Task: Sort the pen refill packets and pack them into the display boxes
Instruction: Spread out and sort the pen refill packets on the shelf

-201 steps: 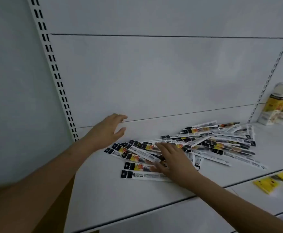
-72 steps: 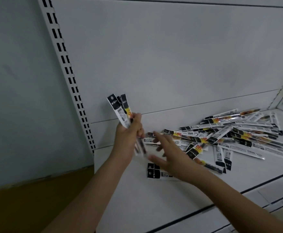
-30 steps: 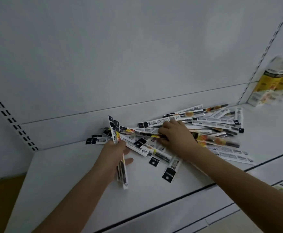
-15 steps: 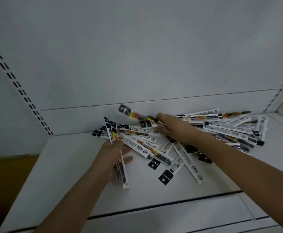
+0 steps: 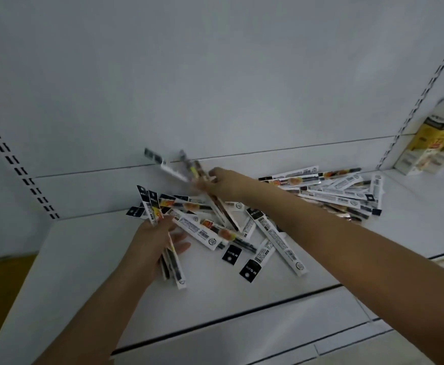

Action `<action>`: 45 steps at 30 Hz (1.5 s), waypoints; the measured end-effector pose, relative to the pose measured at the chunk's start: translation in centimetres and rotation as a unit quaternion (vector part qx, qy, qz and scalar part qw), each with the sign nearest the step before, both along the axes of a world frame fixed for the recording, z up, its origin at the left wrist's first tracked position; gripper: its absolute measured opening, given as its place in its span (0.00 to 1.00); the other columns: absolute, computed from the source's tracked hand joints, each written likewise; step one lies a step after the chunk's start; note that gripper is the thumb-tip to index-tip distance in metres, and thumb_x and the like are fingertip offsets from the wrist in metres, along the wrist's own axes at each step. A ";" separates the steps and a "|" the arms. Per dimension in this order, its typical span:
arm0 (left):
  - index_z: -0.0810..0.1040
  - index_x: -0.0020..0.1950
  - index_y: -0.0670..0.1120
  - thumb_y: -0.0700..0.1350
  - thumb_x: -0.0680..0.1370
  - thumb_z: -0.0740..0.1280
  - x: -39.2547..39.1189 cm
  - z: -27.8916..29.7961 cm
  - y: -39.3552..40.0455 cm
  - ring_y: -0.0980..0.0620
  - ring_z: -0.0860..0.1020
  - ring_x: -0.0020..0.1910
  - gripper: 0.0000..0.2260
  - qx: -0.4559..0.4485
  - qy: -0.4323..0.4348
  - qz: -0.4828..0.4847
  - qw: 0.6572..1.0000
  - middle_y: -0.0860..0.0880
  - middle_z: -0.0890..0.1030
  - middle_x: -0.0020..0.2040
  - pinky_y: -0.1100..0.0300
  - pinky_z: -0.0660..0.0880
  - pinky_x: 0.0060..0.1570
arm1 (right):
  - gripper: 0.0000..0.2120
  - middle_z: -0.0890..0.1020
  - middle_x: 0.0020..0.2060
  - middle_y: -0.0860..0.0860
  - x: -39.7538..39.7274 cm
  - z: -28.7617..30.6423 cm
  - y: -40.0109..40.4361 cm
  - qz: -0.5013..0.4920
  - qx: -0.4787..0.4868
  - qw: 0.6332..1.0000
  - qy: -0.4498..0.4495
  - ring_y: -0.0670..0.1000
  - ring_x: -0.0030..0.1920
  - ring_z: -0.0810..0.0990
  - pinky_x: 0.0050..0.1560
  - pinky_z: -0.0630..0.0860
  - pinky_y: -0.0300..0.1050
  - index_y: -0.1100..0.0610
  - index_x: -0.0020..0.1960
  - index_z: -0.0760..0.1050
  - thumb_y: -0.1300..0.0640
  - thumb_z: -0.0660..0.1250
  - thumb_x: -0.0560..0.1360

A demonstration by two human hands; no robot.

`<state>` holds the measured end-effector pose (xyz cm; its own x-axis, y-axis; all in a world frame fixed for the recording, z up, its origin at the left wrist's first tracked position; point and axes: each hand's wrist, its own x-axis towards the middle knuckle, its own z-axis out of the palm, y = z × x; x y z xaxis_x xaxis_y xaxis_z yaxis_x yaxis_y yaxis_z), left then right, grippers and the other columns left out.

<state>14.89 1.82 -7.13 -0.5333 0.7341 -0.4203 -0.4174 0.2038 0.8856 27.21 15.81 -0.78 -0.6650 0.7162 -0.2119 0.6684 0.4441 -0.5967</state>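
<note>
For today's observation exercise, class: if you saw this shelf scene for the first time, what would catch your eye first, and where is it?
First, the messy heap of pen refill packets strewn across the white shelf. Next, the right hand lifting a few blurred packets above the heap near the back wall, while the left hand grips a small upright bundle at the heap's left edge. Blurred yellow boxes stand far right.

Two bare forearms enter from the lower edge of the view. No sleeve, cuff or glove is visible on either arm up to the frame edge. The left hand [image 5: 151,243] and the right hand [image 5: 226,184] are bare: no rings, watch, wristband or bracelet are visible. The right hand's fingers are motion-blurred; nail detail cannot be resolved.
</note>
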 end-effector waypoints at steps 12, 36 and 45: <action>0.75 0.57 0.34 0.42 0.81 0.65 -1.4 -0.1 0.3 0.41 0.83 0.43 0.12 -0.002 -0.010 -0.030 0.999 0.33 0.81 0.50 0.52 0.83 0.35 | 0.26 0.74 0.51 0.47 12.4 -3.9 -4.0 0.018 0.172 0.959 -0.225 0.49 0.48 0.76 0.44 0.75 0.44 0.52 0.58 0.70 0.35 0.68 0.71; 0.76 0.58 0.35 0.42 0.81 0.66 -1.4 -0.5 -0.5 0.45 0.83 0.39 0.11 0.005 0.018 -0.037 0.999 0.35 0.83 0.51 0.58 0.83 0.34 | 0.15 0.78 0.53 0.49 11.2 -4.4 0.5 0.250 0.170 0.948 -0.098 0.48 0.55 0.74 0.57 0.71 0.43 0.55 0.60 0.77 0.50 0.70 0.76; 0.76 0.58 0.33 0.41 0.80 0.67 -3.6 -0.2 -1.5 0.39 0.83 0.45 0.12 -0.008 0.001 -0.007 1.000 0.33 0.82 0.53 0.51 0.83 0.39 | 0.08 0.73 0.33 0.43 10.3 -2.2 -0.1 0.092 0.108 0.983 0.116 0.43 0.33 0.69 0.35 0.66 0.39 0.45 0.45 0.66 0.52 0.62 0.81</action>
